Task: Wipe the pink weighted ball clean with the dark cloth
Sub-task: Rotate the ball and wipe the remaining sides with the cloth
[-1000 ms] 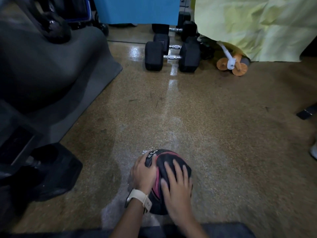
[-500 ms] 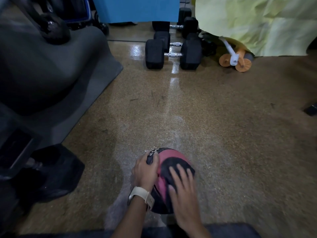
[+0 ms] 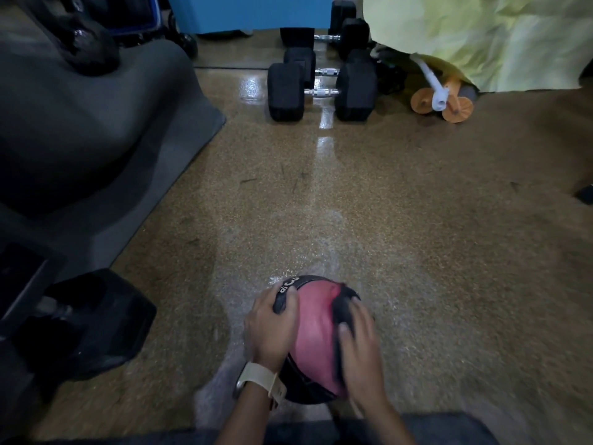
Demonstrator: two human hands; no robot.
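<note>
Pink weighted ball (image 3: pixel 316 332), round, matte; dark cloth (image 3: pixel 341 311) under right hand (image 3: pixel 361 354)

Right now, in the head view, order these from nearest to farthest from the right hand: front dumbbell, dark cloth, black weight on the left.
1. dark cloth, under the right hand, on the pink weighted ball.
2. black weight, on the floor, low left.
3. front dumbbell, far ahead, centre.
</note>
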